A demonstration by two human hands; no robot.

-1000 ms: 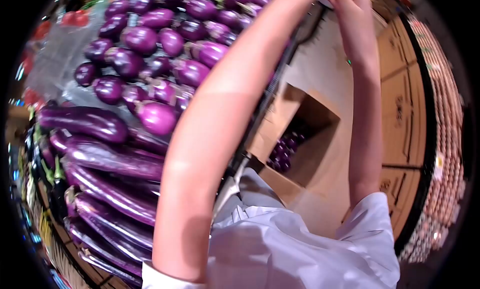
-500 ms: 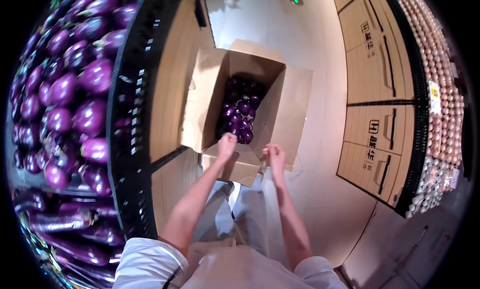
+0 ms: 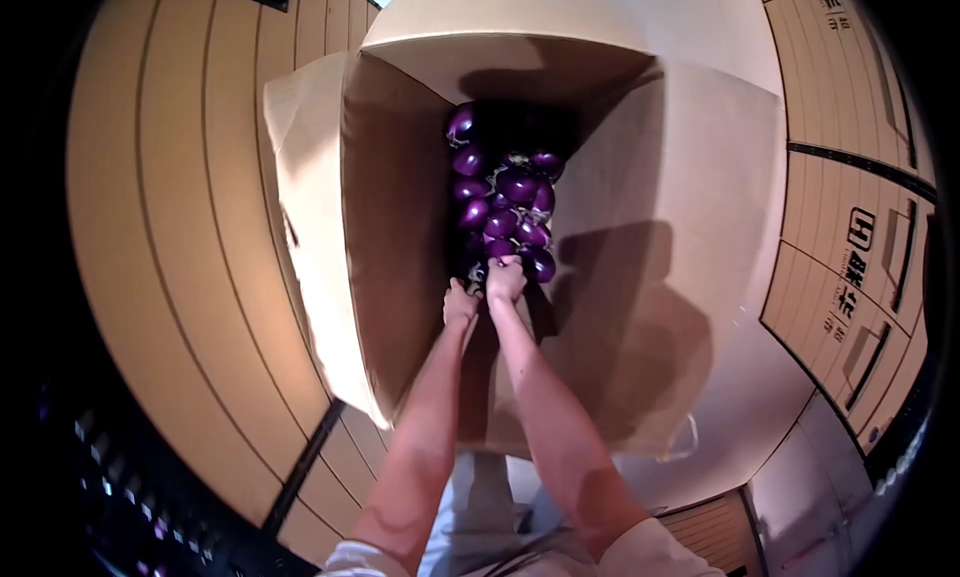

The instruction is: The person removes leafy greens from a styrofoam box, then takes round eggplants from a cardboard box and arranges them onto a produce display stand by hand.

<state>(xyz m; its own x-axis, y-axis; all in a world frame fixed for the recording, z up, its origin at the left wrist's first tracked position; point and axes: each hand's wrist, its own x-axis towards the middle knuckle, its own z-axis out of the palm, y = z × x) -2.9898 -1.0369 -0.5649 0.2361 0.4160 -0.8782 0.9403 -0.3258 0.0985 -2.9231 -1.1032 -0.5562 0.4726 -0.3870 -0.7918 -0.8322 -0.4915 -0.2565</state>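
Eggplants (image 3: 517,185), at least ten that can be counted, lie bunched on the bottom of one open cardboard box (image 3: 390,237); shadow darkens the bottom near its far edge. Two arms extend over the near edge. The right hand (image 3: 507,280) has its fingers curled at the nearest eggplants; the left hand (image 3: 460,305) is just beside it, closer to the box's left edge, fingers bent. Whether either hand grips one, I cannot tell. Three flaps (image 3: 500,12) fold outward: far, left and right. One wooden cupboard (image 3: 840,277) stands beyond the right edge.
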